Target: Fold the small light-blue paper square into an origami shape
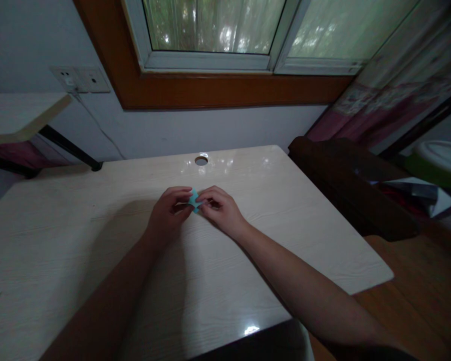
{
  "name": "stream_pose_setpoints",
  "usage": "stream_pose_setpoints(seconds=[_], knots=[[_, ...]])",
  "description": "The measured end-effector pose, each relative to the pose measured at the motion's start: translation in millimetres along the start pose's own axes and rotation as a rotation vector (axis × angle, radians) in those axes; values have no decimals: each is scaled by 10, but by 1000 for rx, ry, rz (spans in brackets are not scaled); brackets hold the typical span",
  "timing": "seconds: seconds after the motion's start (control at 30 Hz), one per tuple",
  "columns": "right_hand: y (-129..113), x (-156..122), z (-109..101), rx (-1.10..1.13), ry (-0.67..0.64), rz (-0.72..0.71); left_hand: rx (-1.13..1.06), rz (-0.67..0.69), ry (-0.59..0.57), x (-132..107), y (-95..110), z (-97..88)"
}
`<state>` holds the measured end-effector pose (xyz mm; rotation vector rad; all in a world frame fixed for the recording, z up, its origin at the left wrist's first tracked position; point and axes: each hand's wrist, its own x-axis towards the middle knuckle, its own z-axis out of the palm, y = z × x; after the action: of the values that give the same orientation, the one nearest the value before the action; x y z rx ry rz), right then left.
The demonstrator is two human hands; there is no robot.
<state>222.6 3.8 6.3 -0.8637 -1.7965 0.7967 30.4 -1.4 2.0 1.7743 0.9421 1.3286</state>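
Observation:
Between my two hands is a small piece of light-blue folded paper (194, 197), held just above the pale desk (248, 260). My left hand (170, 206) pinches its left side between thumb and fingers. On the other side, the thumb and fingertips of my right hand (221, 208) are closed on its right edge. Fingers cover much of the paper, so its full shape is hidden.
A round cable hole (201, 160) is at the desk's back edge. At the left stands a raised shelf (26, 115) on black legs. Beyond the desk are a window (210, 60) and wall sockets (80, 79). Dark brown furniture (346, 185) adjoins the right side.

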Motion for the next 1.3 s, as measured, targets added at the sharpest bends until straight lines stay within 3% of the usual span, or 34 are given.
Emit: stream_pose_setpoints(seconds=[0.17, 0.53, 0.7, 1.3], knots=[[19, -1, -5, -7, -10, -12, -97, -91, -58, -10, -40, -2], [19, -5, -1, 27, -14, 71, -59, -44, -58, 8, -10, -26], [7, 0, 1, 24, -9, 111, 76, -20, -28, 16, -14, -48], [37, -10, 19, 53, 21, 154, 58, -121, -10, -36, -34, -4]])
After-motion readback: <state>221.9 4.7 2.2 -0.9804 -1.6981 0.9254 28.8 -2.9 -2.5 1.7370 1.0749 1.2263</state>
